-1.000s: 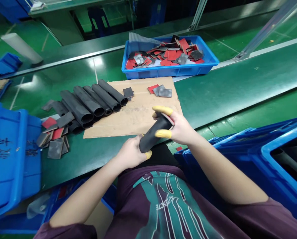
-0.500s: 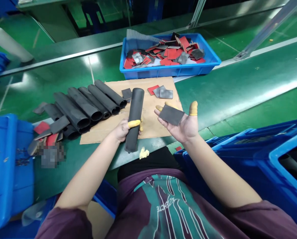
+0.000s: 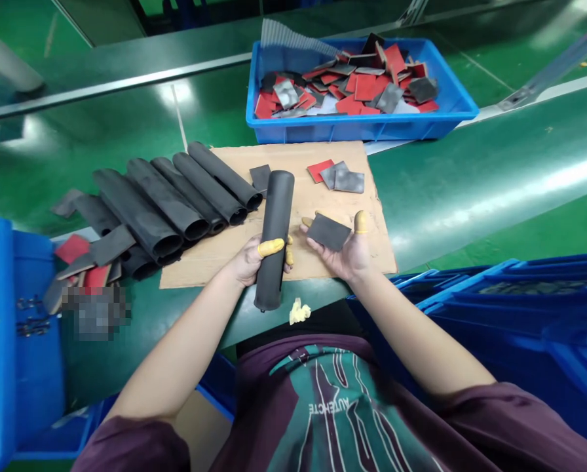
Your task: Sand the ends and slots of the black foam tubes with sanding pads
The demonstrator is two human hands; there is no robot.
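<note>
My left hand (image 3: 257, 257), with yellow finger cots, is wrapped round a black foam tube (image 3: 276, 216) that points away from me. Palm up, my right hand (image 3: 351, 254) carries a dark grey rectangular pad (image 3: 329, 231) across its fingers, the thumb raised clear of it. A small gap separates pad and tube. Below both sits a cardboard sheet (image 3: 205, 270). To the left, more black tubes (image 3: 139, 213) lie side by side. Beyond my right hand are a red pad (image 3: 320, 170) and two grey pads (image 3: 349, 181).
A blue bin (image 3: 362, 130) full of red and grey pads stands at the back. Loose pads (image 3: 72, 249) are heaped at the left beside a blue crate (image 3: 33, 354). Crumpled yellow scraps (image 3: 299, 311) lie near the front edge. More blue crates (image 3: 514, 328) stand at the right.
My right hand has brought the grey pad closer to the tube. My left hand still grips the tube in much the same pose. The camera view has shifted slightly.
</note>
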